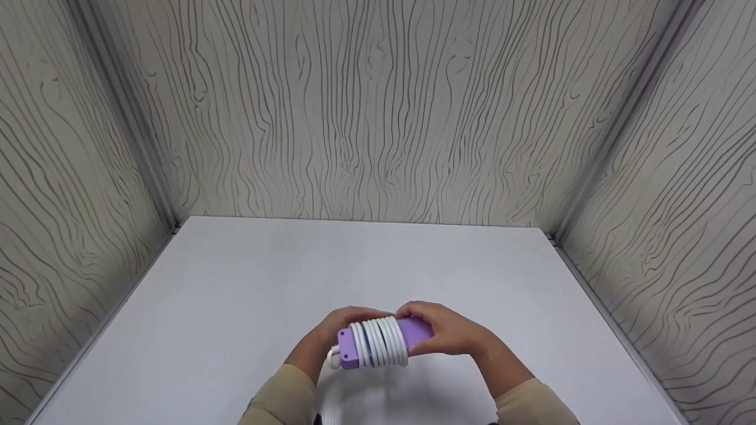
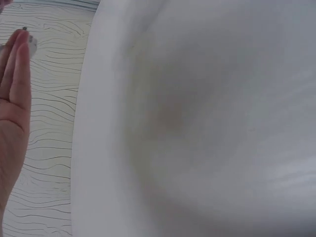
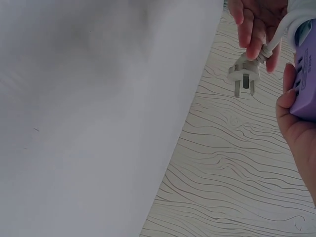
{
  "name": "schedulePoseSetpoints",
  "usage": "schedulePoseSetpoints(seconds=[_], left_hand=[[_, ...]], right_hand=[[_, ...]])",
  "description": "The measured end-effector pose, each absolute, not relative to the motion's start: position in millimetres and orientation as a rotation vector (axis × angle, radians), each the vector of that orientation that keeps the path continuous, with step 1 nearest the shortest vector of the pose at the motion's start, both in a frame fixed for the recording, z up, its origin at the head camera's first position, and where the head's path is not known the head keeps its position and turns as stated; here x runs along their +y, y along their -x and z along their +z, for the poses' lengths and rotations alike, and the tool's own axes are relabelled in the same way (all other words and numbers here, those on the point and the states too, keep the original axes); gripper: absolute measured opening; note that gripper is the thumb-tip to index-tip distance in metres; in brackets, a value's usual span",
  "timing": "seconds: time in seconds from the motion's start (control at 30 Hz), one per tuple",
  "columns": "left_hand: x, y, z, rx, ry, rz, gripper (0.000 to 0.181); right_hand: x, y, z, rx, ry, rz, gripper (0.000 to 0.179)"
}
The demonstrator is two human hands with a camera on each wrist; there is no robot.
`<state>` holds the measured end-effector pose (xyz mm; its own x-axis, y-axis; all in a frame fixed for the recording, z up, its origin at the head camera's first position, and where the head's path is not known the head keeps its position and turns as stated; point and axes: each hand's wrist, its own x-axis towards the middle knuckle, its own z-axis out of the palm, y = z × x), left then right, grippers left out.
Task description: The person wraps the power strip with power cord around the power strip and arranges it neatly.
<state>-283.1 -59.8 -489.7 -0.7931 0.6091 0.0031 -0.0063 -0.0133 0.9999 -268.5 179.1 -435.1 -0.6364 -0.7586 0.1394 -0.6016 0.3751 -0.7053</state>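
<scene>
A purple power strip point(image 1: 416, 332) is held above the white table, with its white cord point(image 1: 378, 342) wound round it in several turns. My right hand point(image 1: 452, 330) grips the strip's right end, thumb on the near edge and fingers on the far edge. Behind the wound part is my left hand point(image 1: 339, 324), partly hidden by the strip. In the right wrist view the left hand's fingers pinch the white three-pin plug point(image 3: 244, 74) where the cord enters it. The left wrist view shows only part of the left hand point(image 2: 14, 103) at its edge, fingers fairly straight.
The white table point(image 1: 266, 265) spreads beneath both hands. Wood-grain panels stand on three sides, among them the back panel point(image 1: 366, 112), with grey metal posts point(image 1: 127, 112) at the corners.
</scene>
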Motion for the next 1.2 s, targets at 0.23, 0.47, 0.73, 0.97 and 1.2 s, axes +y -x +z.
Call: schedulePoseSetpoints(seconds=[0.23,0.47,0.73,0.97,1.2], left_hand=[[-64,294,-501,1.587,-0.672,1.744,0.049],[-63,296,-501,1.611,-0.861,1.643,0.05],[-53,292,-501,1.915,-0.74,1.563,0.046],[-38,292,-505,2.31,-0.476,1.404,0.031],[-26,294,-510,2.424,-0.328,1.328,0.022]], right_hand=[[177,270,-452,2.439,1.226,-1.039,0.049],[172,266,-458,2.496,1.306,-0.93,0.048],[171,269,-477,2.606,1.29,-0.821,0.05],[171,277,-506,2.633,1.269,-0.82,0.055],[167,281,-526,2.671,1.174,-0.845,0.054]])
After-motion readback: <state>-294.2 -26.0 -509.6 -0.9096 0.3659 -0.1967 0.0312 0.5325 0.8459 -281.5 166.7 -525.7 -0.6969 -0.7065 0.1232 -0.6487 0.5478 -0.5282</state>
